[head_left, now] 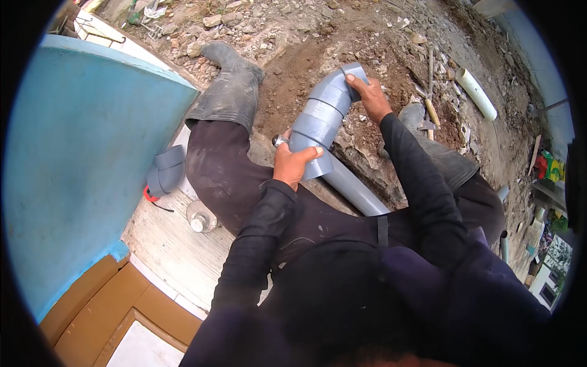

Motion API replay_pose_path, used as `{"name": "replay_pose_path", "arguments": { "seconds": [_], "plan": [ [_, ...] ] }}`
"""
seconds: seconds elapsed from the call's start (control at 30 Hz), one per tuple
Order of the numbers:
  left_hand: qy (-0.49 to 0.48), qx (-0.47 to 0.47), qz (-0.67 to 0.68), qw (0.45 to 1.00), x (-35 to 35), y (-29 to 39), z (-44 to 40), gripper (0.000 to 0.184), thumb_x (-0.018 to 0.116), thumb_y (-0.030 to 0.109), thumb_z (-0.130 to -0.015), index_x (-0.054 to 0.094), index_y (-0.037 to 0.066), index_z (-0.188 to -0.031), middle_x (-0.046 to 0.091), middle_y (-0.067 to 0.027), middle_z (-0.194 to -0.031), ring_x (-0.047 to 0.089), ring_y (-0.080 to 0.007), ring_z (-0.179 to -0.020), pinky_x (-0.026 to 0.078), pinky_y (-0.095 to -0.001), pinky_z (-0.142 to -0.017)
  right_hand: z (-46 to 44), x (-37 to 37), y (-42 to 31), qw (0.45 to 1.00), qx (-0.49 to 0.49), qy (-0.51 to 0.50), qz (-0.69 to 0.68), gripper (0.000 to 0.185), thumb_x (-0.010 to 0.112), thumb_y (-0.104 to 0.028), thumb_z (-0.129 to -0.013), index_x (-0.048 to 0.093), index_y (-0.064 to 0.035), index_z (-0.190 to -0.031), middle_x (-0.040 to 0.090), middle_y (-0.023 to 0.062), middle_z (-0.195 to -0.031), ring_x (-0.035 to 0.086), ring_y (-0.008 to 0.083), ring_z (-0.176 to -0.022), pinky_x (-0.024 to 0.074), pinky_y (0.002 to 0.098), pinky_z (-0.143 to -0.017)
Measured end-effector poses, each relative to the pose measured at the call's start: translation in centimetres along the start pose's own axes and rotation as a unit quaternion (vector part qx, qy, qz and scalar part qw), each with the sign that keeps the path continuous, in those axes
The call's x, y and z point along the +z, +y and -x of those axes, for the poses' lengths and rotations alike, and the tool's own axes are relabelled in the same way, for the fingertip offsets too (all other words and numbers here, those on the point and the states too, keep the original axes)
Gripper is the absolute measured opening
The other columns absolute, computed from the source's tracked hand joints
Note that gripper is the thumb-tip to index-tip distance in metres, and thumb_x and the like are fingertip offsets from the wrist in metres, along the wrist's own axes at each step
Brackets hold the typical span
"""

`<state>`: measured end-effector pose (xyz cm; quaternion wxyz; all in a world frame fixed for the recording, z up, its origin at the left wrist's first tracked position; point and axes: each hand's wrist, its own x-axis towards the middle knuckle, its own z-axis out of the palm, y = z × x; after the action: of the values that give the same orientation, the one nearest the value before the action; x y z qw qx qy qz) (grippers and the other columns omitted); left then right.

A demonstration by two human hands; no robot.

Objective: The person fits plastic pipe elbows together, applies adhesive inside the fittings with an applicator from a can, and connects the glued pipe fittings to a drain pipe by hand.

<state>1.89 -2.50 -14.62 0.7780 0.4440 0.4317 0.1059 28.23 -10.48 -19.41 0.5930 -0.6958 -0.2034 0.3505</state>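
The left hand (293, 164) grips a bent grey plastic pipe fitting (323, 112) near its lower end; the right hand (372, 100) clasps its top. A straight grey plastic pipe (356, 188) lies beneath.

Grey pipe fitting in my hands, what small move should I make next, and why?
Perhaps twist the upper end gently with your right hand while your left hand steadies the lower end. Your hands hold opposite ends of the grey fitting, and seams show along it, so a light twist could test its joints.
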Motion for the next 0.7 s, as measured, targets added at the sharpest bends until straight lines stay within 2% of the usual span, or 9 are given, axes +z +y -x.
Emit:
{"name": "replay_pose_path", "arguments": {
  "seconds": [0.17,0.4,0.57,0.6,0.63,0.7],
  "plan": [
    [-0.041,-0.005,-0.018,0.999,0.5,1.5,-0.5,0.077,0.081,0.014,-0.076,0.044,-0.007,-0.141,0.066,-0.0168,-0.118,0.069,-0.0246,-0.102,0.056,-0.0369,-0.089,-0.6,-0.9,-1.7,0.998,-0.045,-0.022,0.041,0.046,0.071,-0.047,-0.094,0.071,-0.0020,-0.085,0.062,-0.0003,-0.076,0.055,0.0094,-0.070,0.0442,0.0286,-0.064],
    [-0.006,0.006,-0.022,1.000,1.2,0.9,-0.5,0.070,0.083,0.011,-0.073,0.052,-0.006,-0.134,0.070,-0.0137,-0.110,0.070,-0.0225,-0.095,0.057,-0.0365,-0.085,-0.2,-1.0,-1.8,0.999,-0.018,-0.031,0.026,0.049,0.070,-0.052,-0.092,0.073,-0.0030,-0.089,0.064,0.0004,-0.078,0.057,0.0116,-0.071,0.0464,0.0297,-0.068],
    [-0.019,-0.012,-0.052,0.998,1.4,1.3,-1.7,0.069,0.085,0.011,-0.070,0.056,-0.006,-0.130,0.070,-0.0151,-0.110,0.071,-0.0231,-0.094,0.056,-0.0364,-0.086,-1.8,-1.9,-0.5,0.998,0.003,-0.061,0.028,0.052,0.071,-0.054,-0.092,0.074,-0.0025,-0.097,0.067,0.0028,-0.086,0.058,0.0128,-0.077,0.0468,0.0302,-0.072],
    [-0.033,-0.017,-0.096,0.995,1.3,1.7,-2.7,0.070,0.086,0.011,-0.069,0.056,-0.006,-0.130,0.071,-0.0157,-0.111,0.071,-0.0237,-0.094,0.056,-0.0365,-0.085,-2.4,-1.9,-0.2,0.997,0.004,-0.065,0.027,0.052,0.071,-0.054,-0.092,0.074,-0.0023,-0.099,0.067,0.0033,-0.088,0.058,0.0130,-0.078,0.0468,0.0304,-0.073],
    [-0.043,-0.021,-0.138,0.989,1.3,2.2,-4.2,0.071,0.087,0.011,-0.068,0.057,-0.006,-0.130,0.071,-0.0164,-0.111,0.071,-0.0242,-0.094,0.056,-0.0366,-0.085,-3.0,-2.4,-0.7,0.995,0.024,-0.088,0.031,0.052,0.073,-0.052,-0.091,0.073,-0.0021,-0.108,0.069,0.0049,-0.095,0.060,0.0141,-0.085,0.0480,0.0322,-0.078],
    [-0.040,-0.020,-0.189,0.981,1.1,3.1,-7.6,0.076,0.090,0.011,-0.064,0.057,-0.008,-0.130,0.071,-0.0182,-0.112,0.071,-0.0258,-0.094,0.057,-0.0371,-0.085,-5.3,-3.2,-0.1,0.996,0.038,-0.080,0.000,0.052,0.074,-0.050,-0.091,0.072,-0.0023,-0.112,0.070,0.0056,-0.099,0.062,0.0154,-0.088,0.0487,0.0333,-0.081]
  ]
}}
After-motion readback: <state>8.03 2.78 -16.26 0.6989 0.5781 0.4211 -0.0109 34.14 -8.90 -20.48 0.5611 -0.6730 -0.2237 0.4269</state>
